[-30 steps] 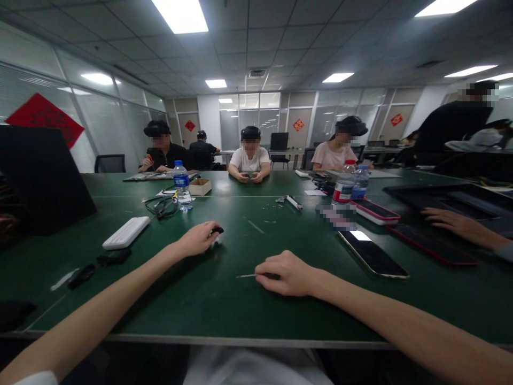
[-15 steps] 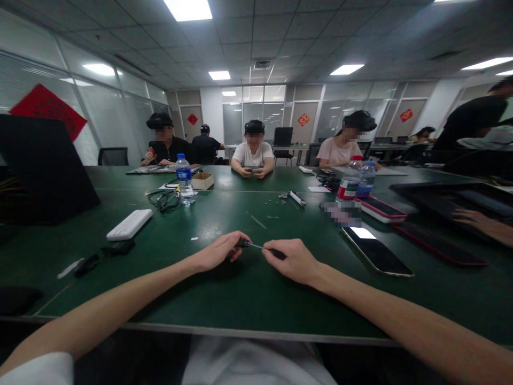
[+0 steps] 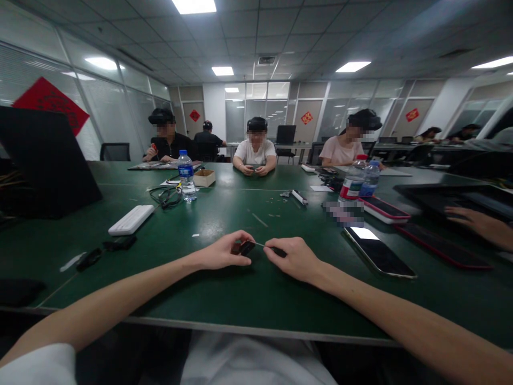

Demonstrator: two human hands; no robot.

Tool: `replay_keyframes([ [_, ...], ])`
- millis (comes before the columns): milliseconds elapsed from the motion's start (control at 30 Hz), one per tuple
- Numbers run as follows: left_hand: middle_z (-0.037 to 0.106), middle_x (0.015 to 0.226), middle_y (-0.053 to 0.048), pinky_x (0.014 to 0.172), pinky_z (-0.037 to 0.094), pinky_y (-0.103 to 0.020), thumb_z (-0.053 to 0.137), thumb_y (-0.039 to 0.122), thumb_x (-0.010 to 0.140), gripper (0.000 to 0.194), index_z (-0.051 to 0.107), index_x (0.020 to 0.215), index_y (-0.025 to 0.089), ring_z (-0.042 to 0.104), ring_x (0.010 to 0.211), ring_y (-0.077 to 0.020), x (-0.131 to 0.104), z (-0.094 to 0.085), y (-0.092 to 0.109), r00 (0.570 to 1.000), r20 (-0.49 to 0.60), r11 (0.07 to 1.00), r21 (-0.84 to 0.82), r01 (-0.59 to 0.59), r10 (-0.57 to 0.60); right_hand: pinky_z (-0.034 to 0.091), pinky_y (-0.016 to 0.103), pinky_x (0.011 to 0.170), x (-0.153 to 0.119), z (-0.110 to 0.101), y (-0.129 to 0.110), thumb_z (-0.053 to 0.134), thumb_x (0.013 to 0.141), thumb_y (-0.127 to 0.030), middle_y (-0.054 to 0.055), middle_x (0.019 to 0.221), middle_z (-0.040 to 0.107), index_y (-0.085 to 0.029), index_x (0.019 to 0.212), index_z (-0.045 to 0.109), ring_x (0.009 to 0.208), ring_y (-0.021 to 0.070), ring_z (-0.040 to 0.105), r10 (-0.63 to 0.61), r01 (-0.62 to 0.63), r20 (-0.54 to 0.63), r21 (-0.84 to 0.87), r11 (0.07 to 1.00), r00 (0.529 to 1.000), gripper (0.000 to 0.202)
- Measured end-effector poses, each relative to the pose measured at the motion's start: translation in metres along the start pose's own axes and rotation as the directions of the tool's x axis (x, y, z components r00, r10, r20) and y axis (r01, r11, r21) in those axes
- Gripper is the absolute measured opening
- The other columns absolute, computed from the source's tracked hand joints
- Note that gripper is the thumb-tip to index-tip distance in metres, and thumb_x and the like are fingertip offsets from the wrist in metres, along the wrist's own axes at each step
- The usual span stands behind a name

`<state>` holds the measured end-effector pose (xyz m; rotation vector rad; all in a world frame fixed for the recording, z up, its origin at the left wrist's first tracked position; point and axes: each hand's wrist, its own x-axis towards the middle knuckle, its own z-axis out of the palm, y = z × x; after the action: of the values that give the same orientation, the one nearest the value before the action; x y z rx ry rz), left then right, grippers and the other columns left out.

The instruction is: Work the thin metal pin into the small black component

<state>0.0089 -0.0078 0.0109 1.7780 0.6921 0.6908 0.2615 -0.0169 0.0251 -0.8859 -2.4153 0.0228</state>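
My left hand [image 3: 224, 252] holds a small dark block-like object [image 3: 247, 247] between its curled fingers and thumb, a little above the green table. What exactly the object is cannot be made out. In my right hand [image 3: 295, 259] is a screwdriver [image 3: 277, 250], its black handle under my fingers. The thin metal shaft points left, and its tip is at the dark object, touching or very close to it. Both forearms rest over the table's near edge. A smartphone [image 3: 379, 251] lies to the right of my right hand.
Left on the table [image 3: 200, 305] are a white power strip-like box [image 3: 131, 220], black pieces [image 3: 120, 243], a water bottle [image 3: 186, 175] and cables. Ahead sit a white stick [image 3: 299, 198], small bits and a cardboard box [image 3: 204, 178]. Bottles [image 3: 352, 180] stand right, near a co-worker's hand [image 3: 481, 222].
My left thumb has swung down and away from the fingers, and the dark object now shows more of its face. The right hand keeps the screwdriver in nearly the same place.
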Motion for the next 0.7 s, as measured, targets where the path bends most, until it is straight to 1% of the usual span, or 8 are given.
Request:
replay_keyframes([
  [100,0.059,0.107,-0.005,0.070,0.049,-0.027,0.074,0.031,0.083,0.047,0.053,0.122,0.018,0.058,0.081,-0.0131,0.001,0.002,0.002,1.000,-0.003,1.000,0.013,0.010,-0.010,0.047,0.024,0.064,0.000,0.001,0.002,0.054,0.096,-0.031,0.004,0.082,0.075,-0.018,0.095,0.073,0.067,0.0154,0.067,0.003,-0.003,0.001,-0.001,1.000,1.000,0.024],
  [200,0.060,0.107,-0.006,0.061,0.048,-0.025,0.069,0.033,0.086,0.045,0.053,0.125,0.017,0.057,0.070,-0.0105,0.002,0.001,0.001,1.000,-0.019,0.999,0.037,0.000,0.001,0.048,0.025,0.067,0.000,0.001,0.004,0.053,0.096,-0.033,0.004,0.084,0.075,-0.018,0.097,0.073,0.069,0.0157,0.068,0.010,-0.009,0.001,-0.007,1.000,1.000,0.025],
  [267,0.061,0.107,-0.007,0.061,0.049,-0.024,0.067,0.033,0.087,0.044,0.054,0.125,0.016,0.057,0.068,-0.0098,0.002,-0.001,-0.001,0.999,-0.028,0.997,0.070,-0.015,0.017,0.048,0.025,0.067,0.000,0.001,0.005,0.052,0.096,-0.034,0.004,0.084,0.075,-0.018,0.096,0.073,0.068,0.0157,0.067,0.021,-0.021,0.008,-0.013,1.000,1.000,0.026],
  [367,0.063,0.096,-0.005,0.060,0.048,-0.024,0.062,0.032,0.090,0.039,0.056,0.125,0.015,0.057,0.064,-0.0098,0.003,-0.004,-0.003,0.999,-0.041,0.986,0.163,-0.024,0.031,0.048,0.025,0.067,0.000,0.000,0.004,0.052,0.097,-0.034,0.004,0.082,0.075,-0.019,0.097,0.074,0.068,0.0157,0.067,0.040,-0.040,0.029,-0.018,0.999,0.999,0.026],
  [433,0.062,0.095,-0.005,0.059,0.048,-0.023,0.060,0.031,0.091,0.035,0.059,0.122,0.015,0.057,0.065,-0.0102,0.003,-0.005,-0.005,0.996,-0.078,0.973,0.227,-0.031,0.050,0.047,0.025,0.067,0.001,0.000,0.004,0.052,0.097,-0.034,0.004,0.082,0.075,-0.019,0.098,0.074,0.068,0.0158,0.067,0.055,-0.053,0.049,-0.033,0.998,0.997,0.027],
  [567,0.060,0.107,-0.007,0.065,0.051,-0.024,0.062,0.034,0.091,0.032,0.066,0.118,0.017,0.060,0.074,-0.0123,0.003,-0.007,-0.009,0.980,-0.156,0.933,0.354,-0.062,0.125,0.046,0.025,0.065,0.002,-0.001,0.003,0.052,0.096,-0.034,0.003,0.080,0.075,-0.020,0.095,0.075,0.066,0.0158,0.066,0.094,-0.090,0.063,-0.070,0.994,0.994,0.027],
  [700,0.061,0.105,-0.007,0.073,0.051,-0.026,0.064,0.035,0.091,0.029,0.070,0.115,0.019,0.061,0.086,-0.0165,0.003,-0.008,-0.008,0.965,-0.169,0.875,0.473,-0.101,0.202,0.047,0.025,0.065,0.002,-0.002,0.002,0.050,0.097,-0.034,0.003,0.080,0.075,-0.020,0.096,0.075,0.066,0.0163,0.067,0.098,-0.094,0.065,-0.061,0.994,0.993,0.028],
])
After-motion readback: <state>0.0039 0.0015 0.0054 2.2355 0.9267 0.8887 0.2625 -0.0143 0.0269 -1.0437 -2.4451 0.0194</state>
